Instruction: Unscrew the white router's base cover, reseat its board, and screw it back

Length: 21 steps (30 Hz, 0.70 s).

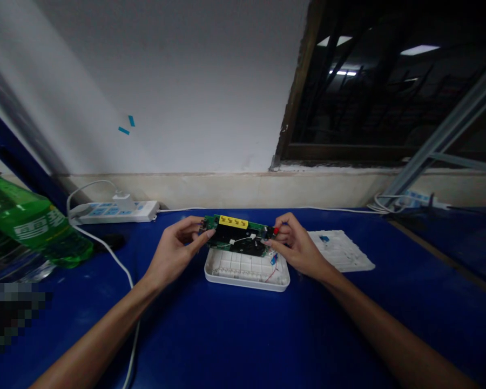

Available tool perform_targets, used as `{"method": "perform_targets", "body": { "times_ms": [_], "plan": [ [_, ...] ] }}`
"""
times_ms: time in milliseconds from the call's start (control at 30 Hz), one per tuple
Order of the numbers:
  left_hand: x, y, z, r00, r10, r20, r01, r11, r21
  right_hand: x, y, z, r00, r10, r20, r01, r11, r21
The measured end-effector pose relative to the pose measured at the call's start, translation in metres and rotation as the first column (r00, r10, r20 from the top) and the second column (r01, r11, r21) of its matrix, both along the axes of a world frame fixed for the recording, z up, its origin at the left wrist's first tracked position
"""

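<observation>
A green and black circuit board with a yellow strip along its top edge is held up between my two hands. My left hand pinches its left end, the thumb on its face. At the right end, beside a red part, my right hand grips the board. Below and partly behind the board, an open white plastic casing lies on the blue table. A thin red wire and a small blue part show inside the casing's right side. To the right lies a flat white cover, partly behind my right wrist.
A white power strip with a plug lies at the back left, its white cable running forward under my left forearm. A green bottle is at far left. Another strip and a metal frame are at right.
</observation>
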<state>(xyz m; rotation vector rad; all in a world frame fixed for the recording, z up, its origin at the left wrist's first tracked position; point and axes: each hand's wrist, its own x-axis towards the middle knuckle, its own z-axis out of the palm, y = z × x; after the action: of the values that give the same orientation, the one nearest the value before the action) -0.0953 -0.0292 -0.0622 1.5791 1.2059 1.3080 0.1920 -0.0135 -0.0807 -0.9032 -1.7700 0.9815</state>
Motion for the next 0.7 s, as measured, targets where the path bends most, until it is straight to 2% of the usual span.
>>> {"method": "perform_targets", "body": {
  "times_ms": [133,300,433,500,600,700],
  "plan": [
    [0.003,-0.002,0.004,0.997,-0.018,0.074,0.023,0.997,-0.068,0.003,0.006,0.001,1.0,0.01,-0.009,-0.011,0.996,-0.088],
    [0.01,-0.004,0.004,0.978,0.023,0.206,0.014,0.984,-0.177,0.01,0.007,0.013,0.988,-0.008,0.155,0.011,1.0,-0.017],
    [0.014,-0.005,0.002,0.954,0.06,0.292,0.033,0.952,-0.304,0.018,0.005,0.021,0.953,0.113,0.283,-0.118,0.993,0.0],
    [0.013,-0.004,-0.001,0.944,0.078,0.32,0.035,0.942,-0.334,0.021,0.006,0.021,0.954,0.141,0.263,-0.146,0.989,-0.001],
    [0.011,-0.003,-0.004,0.935,0.094,0.341,0.035,0.935,-0.353,0.022,0.008,0.021,0.98,0.073,0.187,-0.073,0.997,-0.005],
    [0.011,-0.002,-0.007,0.931,0.097,0.351,0.039,0.931,-0.362,0.021,0.008,0.025,0.993,0.022,0.119,-0.014,0.997,-0.071]
  ]
}}
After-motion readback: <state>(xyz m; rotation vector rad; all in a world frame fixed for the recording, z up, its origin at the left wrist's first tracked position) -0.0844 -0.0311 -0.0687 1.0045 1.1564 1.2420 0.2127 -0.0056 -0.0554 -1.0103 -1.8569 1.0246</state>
